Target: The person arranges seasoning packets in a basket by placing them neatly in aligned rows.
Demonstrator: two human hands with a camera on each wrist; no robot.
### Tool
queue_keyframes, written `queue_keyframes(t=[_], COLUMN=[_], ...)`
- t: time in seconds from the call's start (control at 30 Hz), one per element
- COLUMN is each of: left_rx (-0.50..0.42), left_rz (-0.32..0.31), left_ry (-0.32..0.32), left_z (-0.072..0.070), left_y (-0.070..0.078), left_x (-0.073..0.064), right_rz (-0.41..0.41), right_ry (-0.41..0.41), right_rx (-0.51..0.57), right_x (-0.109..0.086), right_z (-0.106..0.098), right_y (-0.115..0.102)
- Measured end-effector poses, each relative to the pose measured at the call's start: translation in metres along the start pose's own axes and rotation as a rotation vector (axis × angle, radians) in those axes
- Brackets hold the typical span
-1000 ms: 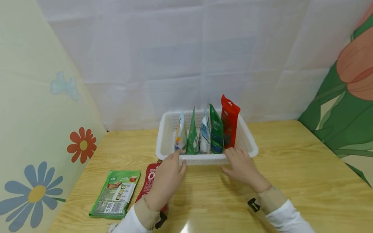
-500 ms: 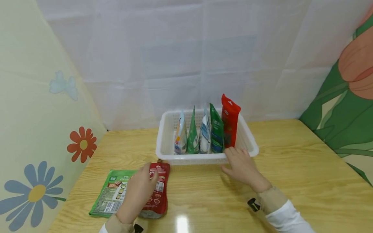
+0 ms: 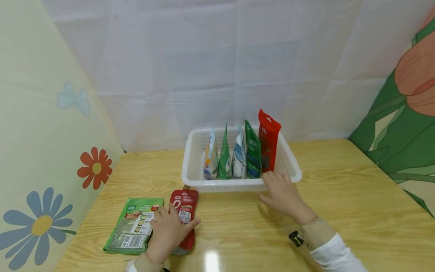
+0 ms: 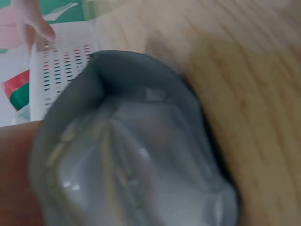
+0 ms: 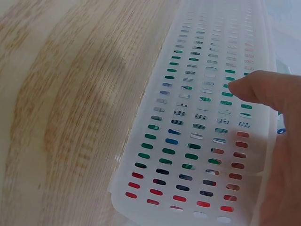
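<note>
My left hand [image 3: 167,232], fingers spread, is over a dark red spouted pouch [image 3: 187,200] lying on the table. It hides the pouch's left side. The pouch's silvery-grey bottom end [image 4: 141,155] fills much of the left wrist view. My right hand [image 3: 283,196] grips the front rim of a white perforated plastic basket [image 3: 231,185] near its right corner, the thumb [image 5: 256,87] against the outer wall. Several bags stand on edge in the basket, among them a red one [image 3: 268,139] and a dark green one [image 3: 253,155].
A flat green food packet [image 3: 127,232] lies left of the red pouch, on the wood-grain table [image 3: 340,196]. Behind the basket hangs a white cloth [image 3: 204,68]. Flower-patterned panels [image 3: 37,124] border the table on the left and right.
My left hand has let go of the basket's front rim and moved left and toward me, over the red pouch, its fingers now spread. The right hand stays on the rim.
</note>
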State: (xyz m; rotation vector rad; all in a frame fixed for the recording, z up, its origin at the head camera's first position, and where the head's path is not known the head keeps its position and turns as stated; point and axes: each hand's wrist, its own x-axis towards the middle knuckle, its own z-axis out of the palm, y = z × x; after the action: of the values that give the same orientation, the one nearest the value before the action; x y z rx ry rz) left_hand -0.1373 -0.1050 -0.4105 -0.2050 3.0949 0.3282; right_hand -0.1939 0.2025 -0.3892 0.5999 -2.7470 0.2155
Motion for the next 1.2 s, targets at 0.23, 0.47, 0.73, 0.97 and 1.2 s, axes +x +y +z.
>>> queue_keyframes(t=[0.23,0.47,0.73,0.97,1.2], left_rx=[-0.014,-0.049,-0.131,-0.123,-0.146], left_rz=[-0.059,-0.074,-0.112,-0.128,-0.130], left_ry=[-0.072,-0.094,-0.144,-0.104,-0.094], left_z=[0.006,0.007,0.004,-0.009,-0.030], left_y=[0.003,0.001,-0.012,-0.019,-0.017], left_x=[0.005,0.010,0.014,0.010,0.002], right_rz=[0.003,0.009,0.020,0.013,0.007], right_ry=[-0.005,0.000,-0.023,-0.019,-0.019], right_rx=[0.000,0.015,0.015,0.021,0.038], right_x=[0.000,0.000,0.000,-0.001,-0.001], right_z=[-0.001,-0.003,-0.003,-0.004,-0.004], right_y=[0.001,-0.001,-0.001,-0.003,-0.001])
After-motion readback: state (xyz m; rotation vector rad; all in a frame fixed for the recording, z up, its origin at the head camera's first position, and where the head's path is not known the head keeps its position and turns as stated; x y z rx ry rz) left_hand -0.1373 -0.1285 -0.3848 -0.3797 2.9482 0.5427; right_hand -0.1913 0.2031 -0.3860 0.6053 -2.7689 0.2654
